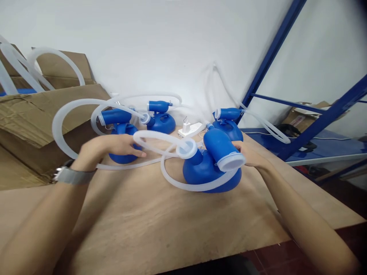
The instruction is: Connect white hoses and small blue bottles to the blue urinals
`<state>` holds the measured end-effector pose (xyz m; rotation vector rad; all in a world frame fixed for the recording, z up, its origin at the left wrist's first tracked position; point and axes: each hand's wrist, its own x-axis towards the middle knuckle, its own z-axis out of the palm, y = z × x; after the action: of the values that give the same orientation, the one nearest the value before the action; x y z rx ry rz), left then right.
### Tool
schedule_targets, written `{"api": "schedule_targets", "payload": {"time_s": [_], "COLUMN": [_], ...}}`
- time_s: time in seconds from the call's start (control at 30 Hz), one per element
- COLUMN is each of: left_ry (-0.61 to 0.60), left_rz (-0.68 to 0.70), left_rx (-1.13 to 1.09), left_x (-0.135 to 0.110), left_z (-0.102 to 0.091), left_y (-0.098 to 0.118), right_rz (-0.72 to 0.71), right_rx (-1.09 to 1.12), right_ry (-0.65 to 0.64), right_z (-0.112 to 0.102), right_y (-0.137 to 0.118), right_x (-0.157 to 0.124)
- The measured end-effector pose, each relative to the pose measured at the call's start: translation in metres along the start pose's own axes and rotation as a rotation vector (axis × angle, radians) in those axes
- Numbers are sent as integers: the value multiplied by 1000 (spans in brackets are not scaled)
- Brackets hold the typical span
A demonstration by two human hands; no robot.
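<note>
A blue plastic bottle [210,166] with a white cap and a coiled ribbed white hose [172,179] stands on the wooden table [160,229] near the middle. My right hand [250,154] grips its right side, fingers curled around the blue neck. My left hand [114,147], with a metal watch on the wrist, reaches over a second blue bottle [122,131] at the left, fingers stretched out and lying on its body beside the hose.
Two more blue bottles [160,116] [229,122] with hoses stand at the back. A white power adapter [189,129] lies between them. Cardboard boxes [37,114] with loose hoses fill the left. A blue metal rack [315,122] rises at the right.
</note>
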<state>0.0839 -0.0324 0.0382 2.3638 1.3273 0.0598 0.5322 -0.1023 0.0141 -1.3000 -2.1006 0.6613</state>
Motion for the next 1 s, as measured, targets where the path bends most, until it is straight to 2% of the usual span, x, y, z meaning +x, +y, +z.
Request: {"api": "schedule_targets", "payload": {"time_s": [0.03,0.1,0.13,0.23,0.33,0.43,0.53,0.63,0.7,0.77,0.87,1.0], "left_ry": [-16,70,73,60,132,197,203,204,199,197,208,229], "left_rz": [-35,-70,-68,19,146,218,202,130,98,106,132,156], "left_rx": [2,7,-7,-44,-27,113,312,385,373,309,220,229], "left_x": [-10,-32,-43,-62,-59,-42,-31,-31,-31,-31,-27,-24], "left_z": [-12,-32,-40,-47,-29,-1,17,20,20,20,23,28], "left_y": [-1,2,6,30,66,100,121,128,128,126,122,122], "right_rz": [-11,-44,-64,-152,-224,-188,-112,-44,-75,-166,-275,-242], "right_rx": [-5,-24,-40,-111,-222,-309,-353,-283,-173,-47,48,-23], "right_ry": [-16,-64,-92,-171,-248,-328,-504,-668,-650,-563,-454,-387], "right_z": [1,3,5,9,11,10,-2,-22,-31,-31,-12,16], "right_y": [-2,-5,-5,-4,-3,-10,-25,-40,-47,-53,-64,-76], "right_x": [0,2,5,15,27,37,44,48,50,53,59,68]}}
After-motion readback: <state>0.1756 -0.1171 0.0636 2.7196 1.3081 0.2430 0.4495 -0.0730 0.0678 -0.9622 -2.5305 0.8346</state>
